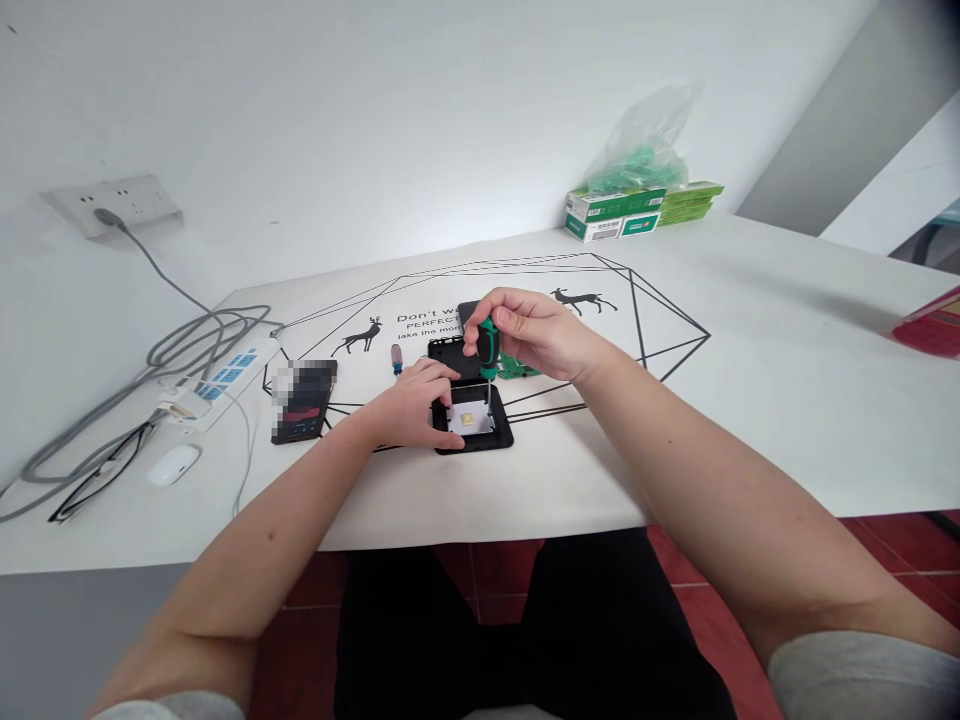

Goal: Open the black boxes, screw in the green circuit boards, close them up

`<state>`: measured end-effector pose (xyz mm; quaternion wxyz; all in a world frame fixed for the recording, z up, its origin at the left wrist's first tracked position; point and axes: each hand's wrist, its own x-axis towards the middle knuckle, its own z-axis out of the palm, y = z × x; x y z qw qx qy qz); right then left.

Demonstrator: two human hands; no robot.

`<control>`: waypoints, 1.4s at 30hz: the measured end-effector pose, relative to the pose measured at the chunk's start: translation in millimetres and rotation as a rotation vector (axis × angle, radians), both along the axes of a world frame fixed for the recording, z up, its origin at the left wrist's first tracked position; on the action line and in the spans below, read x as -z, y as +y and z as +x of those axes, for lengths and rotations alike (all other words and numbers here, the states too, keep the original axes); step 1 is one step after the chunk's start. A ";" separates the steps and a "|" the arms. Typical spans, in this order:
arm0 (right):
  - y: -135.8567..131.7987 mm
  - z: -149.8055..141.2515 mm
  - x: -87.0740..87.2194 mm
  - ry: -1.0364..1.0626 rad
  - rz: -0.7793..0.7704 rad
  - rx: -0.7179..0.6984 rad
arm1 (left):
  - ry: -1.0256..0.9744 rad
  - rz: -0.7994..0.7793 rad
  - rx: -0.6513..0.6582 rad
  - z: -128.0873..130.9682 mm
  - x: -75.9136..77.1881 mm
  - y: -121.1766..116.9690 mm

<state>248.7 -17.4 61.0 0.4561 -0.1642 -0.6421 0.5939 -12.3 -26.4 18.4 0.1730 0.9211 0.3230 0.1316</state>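
My right hand (544, 335) is closed around the handle of a green and black screwdriver (489, 345). The screwdriver stands nearly upright, its tip at the right edge of a silver plate (454, 418) with a yellowish square in its middle. That plate lies inside a square black casing (502, 438) on the table. My left hand (415, 405) grips the casing's left side, thumb at the near edge and fingers at the far edge. Just behind are another black casing part (448, 358) and a green circuit board (517, 368), partly hidden by my right hand.
A small screwdriver (397, 360) lies behind my left hand. Further left are a phone (304, 405), a power strip (232, 385) with cables, a white earphone case (174, 465) and glasses (97, 482). Green-and-white boxes (615, 215) under a plastic bag (645, 140) stand against the wall.
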 end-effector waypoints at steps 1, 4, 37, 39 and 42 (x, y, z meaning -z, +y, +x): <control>0.2 -1.7 1.3 0.016 -0.019 0.003 | -0.004 0.003 0.001 0.1 -0.1 -0.3; 1.8 -4.4 4.2 0.023 -0.002 0.029 | -0.009 0.000 0.002 0.2 -0.1 -0.4; 7.4 -3.7 7.2 0.056 0.051 0.139 | -0.003 -0.050 0.015 -1.3 -1.9 0.2; 5.6 -2.2 5.2 0.058 0.040 0.118 | -0.001 -0.045 0.017 -1.2 -2.3 -0.1; 4.8 -1.1 4.5 0.075 0.021 0.040 | 0.003 -0.046 0.015 -1.2 -2.3 -0.1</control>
